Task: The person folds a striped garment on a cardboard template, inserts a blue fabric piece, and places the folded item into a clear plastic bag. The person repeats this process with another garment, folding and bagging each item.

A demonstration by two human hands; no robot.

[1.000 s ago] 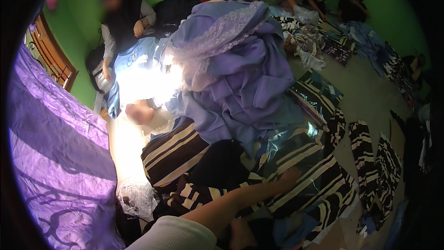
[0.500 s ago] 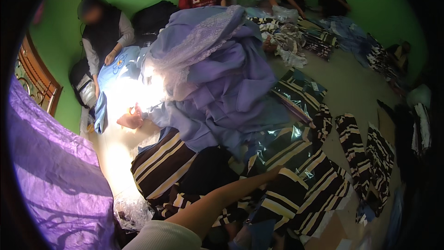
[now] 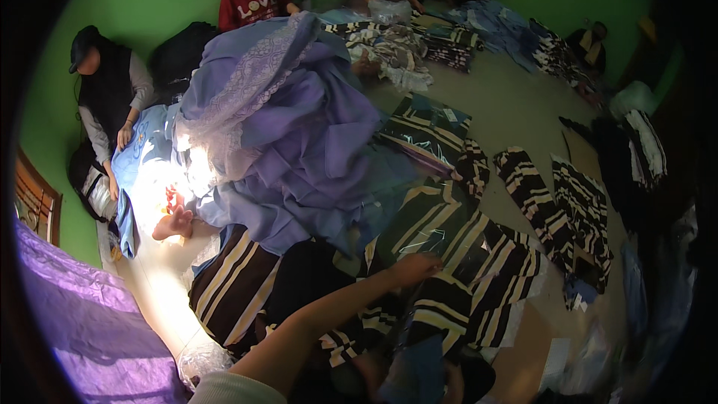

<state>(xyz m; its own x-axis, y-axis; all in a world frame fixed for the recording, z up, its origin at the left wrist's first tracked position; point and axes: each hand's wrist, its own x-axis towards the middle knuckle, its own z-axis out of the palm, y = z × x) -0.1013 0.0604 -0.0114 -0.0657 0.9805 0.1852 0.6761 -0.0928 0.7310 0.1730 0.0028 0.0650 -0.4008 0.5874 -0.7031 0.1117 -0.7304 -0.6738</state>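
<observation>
My left arm reaches in from the lower edge. My left hand [image 3: 417, 268] is closed, its fingers together, above a black, cream and yellow striped folded garment [image 3: 441, 307]. What the fingers hold, if anything, is too dim to make out. Just beyond the hand, a striped garment under shiny clear plastic [image 3: 426, 228] lies flat. Below the hand is a dark blue piece [image 3: 413, 370]. Dark skin patches beside it at the lower edge are too unclear to identify, and I cannot make out my right hand.
A big heap of lavender cloth [image 3: 299, 135] with lace rises ahead. Another wrapped striped garment [image 3: 426, 131] and striped pieces [image 3: 531, 191] lie to the right. Crumpled clear plastic [image 3: 202, 355] is at lower left. A person in a cap [image 3: 112, 97] handles light blue cloth; others sit along the green wall.
The view has swung to the right, so the scene sits further left. My left hand shows more fully now, beside the wrapped garment.
</observation>
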